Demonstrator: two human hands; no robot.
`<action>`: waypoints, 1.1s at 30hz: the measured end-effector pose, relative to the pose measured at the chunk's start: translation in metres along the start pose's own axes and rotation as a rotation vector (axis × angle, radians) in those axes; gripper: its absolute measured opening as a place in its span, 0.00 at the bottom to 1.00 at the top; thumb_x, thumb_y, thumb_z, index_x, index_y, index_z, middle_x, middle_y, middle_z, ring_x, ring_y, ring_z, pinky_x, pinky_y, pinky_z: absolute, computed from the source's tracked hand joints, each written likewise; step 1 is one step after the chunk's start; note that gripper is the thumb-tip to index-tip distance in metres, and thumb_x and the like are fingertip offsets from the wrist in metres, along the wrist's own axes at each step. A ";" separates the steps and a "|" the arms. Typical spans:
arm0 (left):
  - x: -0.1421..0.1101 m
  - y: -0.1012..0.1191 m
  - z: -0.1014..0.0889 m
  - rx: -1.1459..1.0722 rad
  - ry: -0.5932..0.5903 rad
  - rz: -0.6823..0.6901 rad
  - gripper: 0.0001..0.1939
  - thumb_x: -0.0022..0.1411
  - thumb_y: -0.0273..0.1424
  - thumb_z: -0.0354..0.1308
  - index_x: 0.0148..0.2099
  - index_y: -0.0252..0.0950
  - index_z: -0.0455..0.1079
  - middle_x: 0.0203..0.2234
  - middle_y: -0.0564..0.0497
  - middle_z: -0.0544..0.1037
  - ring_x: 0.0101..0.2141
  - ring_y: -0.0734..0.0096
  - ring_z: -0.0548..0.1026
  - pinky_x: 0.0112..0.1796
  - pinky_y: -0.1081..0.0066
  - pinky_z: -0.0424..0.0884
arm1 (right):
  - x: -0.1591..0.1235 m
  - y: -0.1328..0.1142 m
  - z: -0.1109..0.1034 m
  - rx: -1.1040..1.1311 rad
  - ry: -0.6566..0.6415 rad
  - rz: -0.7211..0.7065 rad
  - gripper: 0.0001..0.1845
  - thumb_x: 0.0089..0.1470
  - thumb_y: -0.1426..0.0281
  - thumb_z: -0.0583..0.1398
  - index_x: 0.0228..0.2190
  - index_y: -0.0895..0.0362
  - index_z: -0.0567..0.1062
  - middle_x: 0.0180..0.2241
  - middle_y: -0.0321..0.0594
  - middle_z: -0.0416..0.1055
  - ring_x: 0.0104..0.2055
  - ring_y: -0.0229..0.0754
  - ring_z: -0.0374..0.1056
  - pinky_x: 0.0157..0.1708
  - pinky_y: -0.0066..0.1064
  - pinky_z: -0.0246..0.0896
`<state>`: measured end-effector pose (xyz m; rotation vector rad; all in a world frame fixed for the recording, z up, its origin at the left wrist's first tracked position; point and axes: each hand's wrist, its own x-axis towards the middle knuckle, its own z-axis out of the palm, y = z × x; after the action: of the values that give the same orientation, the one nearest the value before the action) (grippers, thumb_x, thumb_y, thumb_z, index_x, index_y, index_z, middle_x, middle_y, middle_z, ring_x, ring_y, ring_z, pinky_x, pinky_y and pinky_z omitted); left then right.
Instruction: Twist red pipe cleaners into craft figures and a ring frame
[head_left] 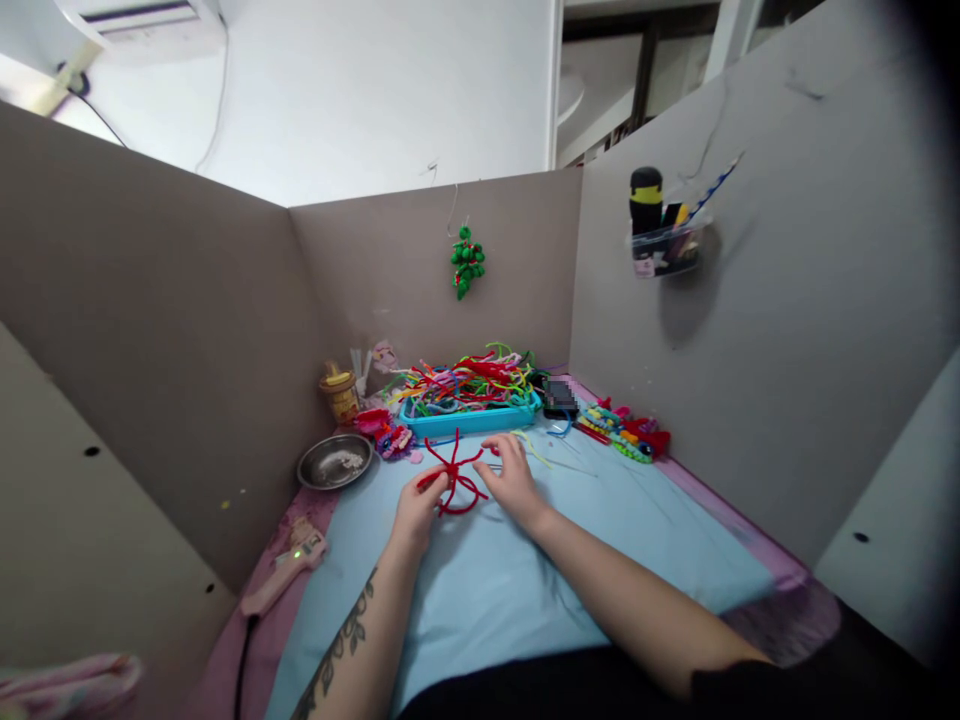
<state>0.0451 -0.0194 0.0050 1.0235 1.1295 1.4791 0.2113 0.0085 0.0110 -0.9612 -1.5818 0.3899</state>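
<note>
A red pipe-cleaner shape (454,468), with several arms and loops spreading from a bunched middle, is held above the blue cloth. My left hand (417,508) pinches it near its centre, thumb on top and fingers curled underneath. Just to the right is my right hand (515,482), its thumb and forefinger bent and a little apart around the tip of one red arm. Whether they touch that tip is hard to make out. Behind both hands stands a blue tray (472,422) heaped with pipe cleaners (480,380) in many colours.
On the left are a metal bowl (315,470) with small white bits and a pink glue gun (281,580) with a lit green light. A phone (561,397) and colourful pipe-cleaner pieces (626,432) lie at right. Grey partitions (435,330) enclose the blue cloth (600,560).
</note>
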 end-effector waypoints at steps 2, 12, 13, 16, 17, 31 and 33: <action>0.001 -0.002 -0.001 0.008 -0.003 0.027 0.22 0.42 0.38 0.66 0.40 0.32 0.74 0.34 0.44 0.79 0.36 0.63 0.74 0.34 0.71 0.66 | -0.004 -0.005 0.001 -0.030 0.006 -0.045 0.05 0.46 0.70 0.59 0.30 0.56 0.72 0.34 0.41 0.66 0.42 0.44 0.61 0.46 0.38 0.55; -0.004 0.000 0.007 0.121 -0.108 0.080 0.19 0.47 0.42 0.62 0.38 0.33 0.74 0.33 0.45 0.79 0.36 0.62 0.74 0.33 0.71 0.64 | -0.004 0.002 0.027 0.552 -0.260 0.409 0.13 0.40 0.63 0.64 0.27 0.59 0.75 0.27 0.40 0.73 0.33 0.43 0.68 0.38 0.36 0.61; -0.005 0.001 0.008 0.132 -0.122 0.073 0.19 0.47 0.41 0.62 0.38 0.33 0.74 0.33 0.45 0.79 0.36 0.61 0.74 0.34 0.70 0.64 | -0.004 0.003 0.027 0.611 -0.245 0.434 0.13 0.38 0.63 0.65 0.26 0.59 0.75 0.26 0.40 0.73 0.31 0.42 0.68 0.37 0.35 0.61; -0.006 0.003 0.010 0.146 -0.136 0.066 0.19 0.46 0.40 0.63 0.38 0.33 0.74 0.33 0.45 0.79 0.37 0.60 0.74 0.35 0.69 0.65 | -0.005 0.003 0.027 0.724 -0.199 0.509 0.14 0.34 0.64 0.67 0.25 0.59 0.74 0.24 0.38 0.73 0.29 0.41 0.68 0.36 0.34 0.61; -0.005 0.003 0.009 0.150 -0.137 0.070 0.19 0.46 0.39 0.63 0.38 0.32 0.74 0.33 0.45 0.79 0.37 0.60 0.74 0.35 0.69 0.65 | -0.005 0.002 0.026 0.734 -0.195 0.525 0.14 0.33 0.64 0.67 0.24 0.59 0.74 0.24 0.38 0.73 0.28 0.41 0.68 0.35 0.34 0.61; -0.001 -0.001 0.004 0.225 -0.009 0.012 0.19 0.44 0.44 0.62 0.27 0.32 0.71 0.21 0.47 0.78 0.22 0.70 0.72 0.22 0.75 0.60 | 0.002 0.002 0.020 0.500 -0.161 0.554 0.14 0.38 0.62 0.61 0.15 0.58 0.64 0.13 0.27 0.56 0.19 0.31 0.50 0.21 0.25 0.46; -0.001 -0.002 0.001 0.226 -0.035 -0.006 0.18 0.44 0.44 0.63 0.25 0.32 0.70 0.19 0.47 0.77 0.20 0.72 0.71 0.20 0.76 0.57 | 0.004 0.005 0.018 0.501 -0.199 0.567 0.15 0.39 0.62 0.60 0.15 0.57 0.62 0.13 0.27 0.54 0.18 0.31 0.47 0.20 0.25 0.43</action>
<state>0.0468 -0.0198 0.0035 1.1949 1.2944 1.3448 0.1967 0.0187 0.0057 -0.9768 -1.2626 1.2458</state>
